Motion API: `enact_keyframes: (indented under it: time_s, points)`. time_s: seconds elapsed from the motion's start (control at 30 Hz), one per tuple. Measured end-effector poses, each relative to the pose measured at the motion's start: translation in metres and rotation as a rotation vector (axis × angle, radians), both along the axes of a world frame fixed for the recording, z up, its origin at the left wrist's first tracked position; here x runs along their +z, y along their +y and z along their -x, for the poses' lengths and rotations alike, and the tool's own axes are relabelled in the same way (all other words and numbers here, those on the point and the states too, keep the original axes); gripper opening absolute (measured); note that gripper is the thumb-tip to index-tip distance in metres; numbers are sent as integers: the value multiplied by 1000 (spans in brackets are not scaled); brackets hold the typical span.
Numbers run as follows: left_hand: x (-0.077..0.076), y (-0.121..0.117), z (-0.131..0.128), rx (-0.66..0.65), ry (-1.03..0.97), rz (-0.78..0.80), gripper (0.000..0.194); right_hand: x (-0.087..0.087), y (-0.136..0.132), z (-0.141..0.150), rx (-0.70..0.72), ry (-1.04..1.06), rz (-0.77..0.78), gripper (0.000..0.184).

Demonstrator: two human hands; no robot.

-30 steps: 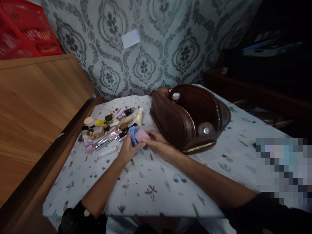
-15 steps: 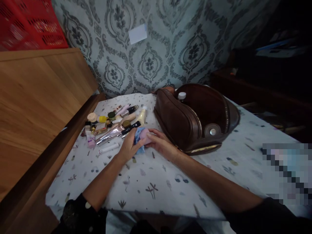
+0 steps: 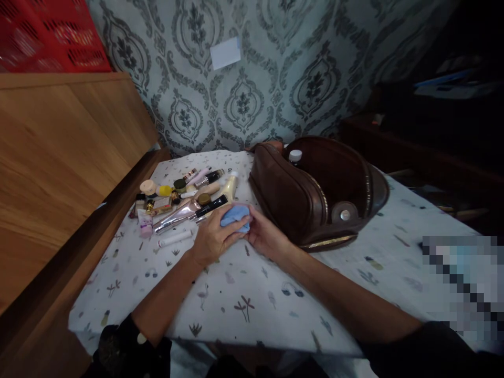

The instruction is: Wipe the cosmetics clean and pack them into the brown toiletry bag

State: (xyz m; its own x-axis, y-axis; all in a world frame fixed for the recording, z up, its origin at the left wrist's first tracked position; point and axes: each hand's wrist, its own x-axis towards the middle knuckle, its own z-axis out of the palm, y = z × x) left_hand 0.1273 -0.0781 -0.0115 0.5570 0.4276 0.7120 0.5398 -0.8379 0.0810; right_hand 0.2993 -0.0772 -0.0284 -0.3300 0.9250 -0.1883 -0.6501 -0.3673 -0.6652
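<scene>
A crumpled blue cloth is gripped by my left hand, its fingers and thumb closed over it. From the other side my right hand is closed around a small pink object, now almost wholly covered by the cloth. Both hands meet above the table's patterned white cover. Just beyond my left hand lie a black tube, a rose-gold tube and a white pen-like stick. The open brown leather bag stands beside my right hand, a white-capped bottle inside it.
Several cosmetics lie in a cluster at the left, among them a yellow-capped jar, a cream tube and a lilac tube. A wooden panel borders the table on the left, with a red crate above it.
The blue cloth has been brought over the pink object, which showed plainly before and is now nearly hidden. My left hand has turned over it. The bag and cosmetics stay put.
</scene>
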Motion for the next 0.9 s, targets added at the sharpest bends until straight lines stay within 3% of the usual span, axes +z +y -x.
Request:
enact_keyframes:
  time_s: [0.2,0.37,0.53,0.67,0.77,0.9]
  points:
    - [5,-6,-5,-120,-145,26,19,11,-2,-1,17,44,81,44]
    - [9,-11,-8,-63,-263,144,15,16,-4,-1,19,44,84,45]
    - [2,-8,-6,0,-303,195,16,17,-5,-1,32,36,74,43]
    - [-3,-4,-3,66,-303,352,26,12,-5,-1,16,11,-17,30]
    - [-2,-2,0,106,-366,509,37,8,-6,0,-57,-84,-131,41]
    - [1,3,1,50,-445,659,46,5,-8,1,-230,-414,-380,59]
